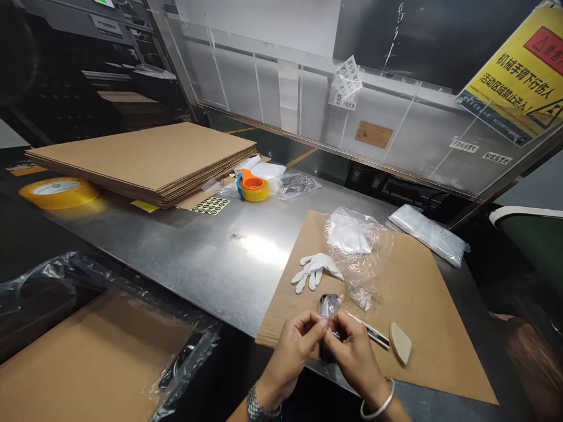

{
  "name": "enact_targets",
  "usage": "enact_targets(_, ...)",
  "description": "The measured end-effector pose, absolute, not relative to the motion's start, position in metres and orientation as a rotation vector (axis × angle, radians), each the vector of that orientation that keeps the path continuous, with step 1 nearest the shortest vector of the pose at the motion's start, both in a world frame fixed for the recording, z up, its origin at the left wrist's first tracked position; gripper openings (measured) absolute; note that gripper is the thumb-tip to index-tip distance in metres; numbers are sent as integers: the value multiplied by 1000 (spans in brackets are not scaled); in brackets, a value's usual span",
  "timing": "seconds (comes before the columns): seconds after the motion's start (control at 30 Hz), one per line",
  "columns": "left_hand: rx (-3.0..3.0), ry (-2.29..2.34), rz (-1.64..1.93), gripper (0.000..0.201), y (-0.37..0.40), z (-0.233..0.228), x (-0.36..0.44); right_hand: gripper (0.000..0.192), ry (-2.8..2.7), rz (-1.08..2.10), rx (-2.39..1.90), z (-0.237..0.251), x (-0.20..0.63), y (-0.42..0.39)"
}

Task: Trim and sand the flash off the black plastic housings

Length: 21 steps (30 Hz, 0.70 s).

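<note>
Both my hands meet at the near edge of a brown cardboard sheet [422,305]. My left hand [292,351] and my right hand [352,351] pinch a small dark item wrapped in clear film [329,306] between their fingertips. Just beyond lies a white glove [314,269], and next to it a crumpled clear plastic bag [358,252] holding something white. A thin dark strip [373,334] and a beige wedge-shaped piece [400,343] lie to the right of my right hand.
A metal table [220,252] carries a stack of cardboard sheets [145,158], an orange tape dispenser [253,186], a yellow tape roll [59,192], a sticker sheet [211,205] and sealed bags [428,234]. A film-lined carton [88,351] stands at the near left. A clear guard panel [352,117] runs behind.
</note>
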State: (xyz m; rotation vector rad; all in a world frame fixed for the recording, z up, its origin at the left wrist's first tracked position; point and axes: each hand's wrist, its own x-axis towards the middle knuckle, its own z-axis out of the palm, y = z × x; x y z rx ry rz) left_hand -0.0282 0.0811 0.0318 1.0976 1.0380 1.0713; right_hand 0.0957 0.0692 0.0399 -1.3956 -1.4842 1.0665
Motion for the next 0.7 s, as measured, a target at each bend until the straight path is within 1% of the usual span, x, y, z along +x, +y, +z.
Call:
enact_targets(0.1, 1113, 1197, 1170, 33, 79, 22, -29, 30, -1378, 1064, -1397, 32, 96, 74)
enact_targets(0.2, 1215, 1363, 1261, 31, 74, 11, -30, 30, -1285, 907, -1447, 24, 97, 78)
enact_targets(0.33, 1480, 1561, 1406, 11, 73, 0, -31, 21, -1446, 722, -1458, 21, 91, 76)
enact_targets(0.4, 1659, 1575, 1457, 17, 76, -3, -34, 17, -1619, 680, -1414, 24, 87, 74)
enact_targets(0.5, 1897, 1525, 1468, 20, 87, -8, -44, 21, -1800, 621, -1381, 25, 87, 71)
enact_targets(0.63, 1964, 1674, 1549, 25, 99, -23, -63, 16, -1785, 482, -1552, 9, 103, 67)
enact_targets(0.7, 1981, 1745, 1529, 24, 100, -32, -70, 18, -1721, 424, -1673, -4, 114, 62)
